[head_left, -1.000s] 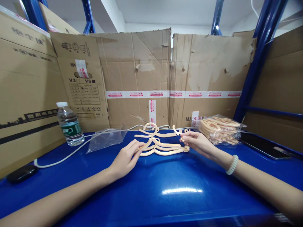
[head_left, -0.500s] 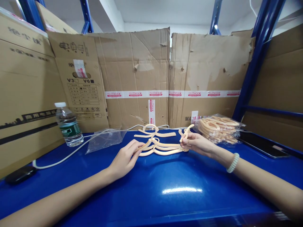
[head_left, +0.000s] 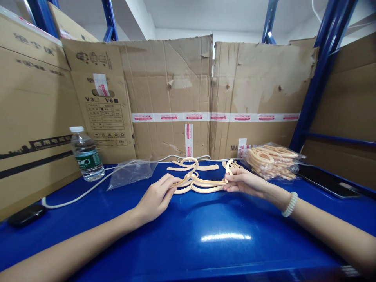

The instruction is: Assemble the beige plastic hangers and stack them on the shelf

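A small stack of beige plastic hangers point(head_left: 202, 184) lies on the blue shelf top point(head_left: 211, 227). My left hand point(head_left: 157, 196) pinches the left end of the stack, fingers closed on it. My right hand point(head_left: 243, 181) grips the right end of the stack together with another hanger piece. One more loose hanger point(head_left: 190, 163) lies just behind the stack.
A clear plastic bag point(head_left: 132, 171) lies to the left, beside a water bottle point(head_left: 86, 153) and a white cable point(head_left: 76, 195). A bagged bundle of hangers point(head_left: 272, 159) sits at the right, with a dark tablet point(head_left: 326, 179) beyond. A black device point(head_left: 25, 214) lies far left. Cardboard boxes point(head_left: 170, 98) wall the back.
My right hand brought the hanger it held up down onto the right end of the stack. My left hand stayed on the left end.
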A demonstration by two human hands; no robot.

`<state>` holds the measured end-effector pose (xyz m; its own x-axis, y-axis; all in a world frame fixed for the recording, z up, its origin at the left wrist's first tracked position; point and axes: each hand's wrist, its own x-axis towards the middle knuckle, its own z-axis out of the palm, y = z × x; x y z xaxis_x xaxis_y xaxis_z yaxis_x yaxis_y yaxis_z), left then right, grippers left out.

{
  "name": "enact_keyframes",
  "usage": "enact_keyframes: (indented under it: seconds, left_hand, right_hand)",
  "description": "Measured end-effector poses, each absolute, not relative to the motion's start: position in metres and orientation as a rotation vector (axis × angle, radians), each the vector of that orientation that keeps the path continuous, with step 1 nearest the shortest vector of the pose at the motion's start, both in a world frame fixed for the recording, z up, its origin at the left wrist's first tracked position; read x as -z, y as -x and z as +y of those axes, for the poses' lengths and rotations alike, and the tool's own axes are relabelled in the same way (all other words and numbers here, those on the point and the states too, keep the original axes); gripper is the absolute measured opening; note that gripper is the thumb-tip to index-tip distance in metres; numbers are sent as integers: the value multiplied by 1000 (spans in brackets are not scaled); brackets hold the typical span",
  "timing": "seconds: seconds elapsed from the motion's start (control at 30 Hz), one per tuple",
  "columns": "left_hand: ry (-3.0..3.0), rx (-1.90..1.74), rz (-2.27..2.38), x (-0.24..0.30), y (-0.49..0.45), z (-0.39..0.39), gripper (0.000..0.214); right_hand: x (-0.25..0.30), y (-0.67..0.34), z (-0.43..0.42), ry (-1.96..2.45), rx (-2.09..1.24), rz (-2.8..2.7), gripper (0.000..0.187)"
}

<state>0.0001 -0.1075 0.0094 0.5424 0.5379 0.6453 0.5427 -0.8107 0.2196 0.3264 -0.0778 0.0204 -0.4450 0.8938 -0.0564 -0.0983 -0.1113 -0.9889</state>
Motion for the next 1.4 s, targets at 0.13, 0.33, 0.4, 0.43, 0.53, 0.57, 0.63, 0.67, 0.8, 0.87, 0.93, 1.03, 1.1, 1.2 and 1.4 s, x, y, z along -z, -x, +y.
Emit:
enact_keyframes:
  seconds: [0.13,0.33,0.4,0.43,0.53,0.57,0.63,0.67,0.8,0.87,0.93,1.03,1.1,1.2,1.4]
  left_hand:
    - [2737,1152,-942,-9,0,-108,26]
    - [2756,1147,-958,-9,-1,-110,25]
    - [2761,1156,-957,-10,-1,-111,25]
    - [2763,1159,-957,-10,-1,-111,25]
    - [2779,1156,-954,-10,-1,-111,25]
    - [2788,1152,-953,-10,-1,-111,25]
    - [2800,1152,-950,-9,-1,-110,25]
    - [2804,1153,-949,-9,0,-110,25]
    - [2811,1150,-952,-8,0,-110,25]
    - [2815,1149,-956,-8,0,-111,24]
    - [2818,1154,-957,-9,-1,-111,25]
    - [2821,1159,-966,-10,-1,-111,25]
    - [2821,1163,-972,-10,-2,-112,25]
    - [2822,1173,-974,-9,-2,-113,25]
    - [2791,1200,-1069,-11,-4,-111,22]
  right_hand:
    - [-21,-326,-78,923,-1641,-1417,26]
    - [-16,-319,-81,941,-1478,-1429,37]
    - [-15,-317,-82,948,-1422,-1438,40]
    - [-14,-316,-83,952,-1395,-1442,41]
    - [-15,-314,-84,963,-1337,-1462,44]
    - [-16,-313,-85,967,-1325,-1470,44]
    - [-16,-312,-85,968,-1307,-1478,45]
    - [-16,-312,-85,966,-1298,-1480,45]
    - [-14,-311,-85,966,-1248,-1498,42]
    - [-14,-311,-85,972,-1224,-1503,42]
    - [-14,-310,-85,979,-1211,-1501,42]
    - [-13,-310,-85,983,-1201,-1508,42]
    - [-12,-310,-85,992,-1187,-1523,41]
    - [-10,-310,-83,1005,-1136,-1534,41]
    - [-14,-309,-83,881,-1213,-1428,37]
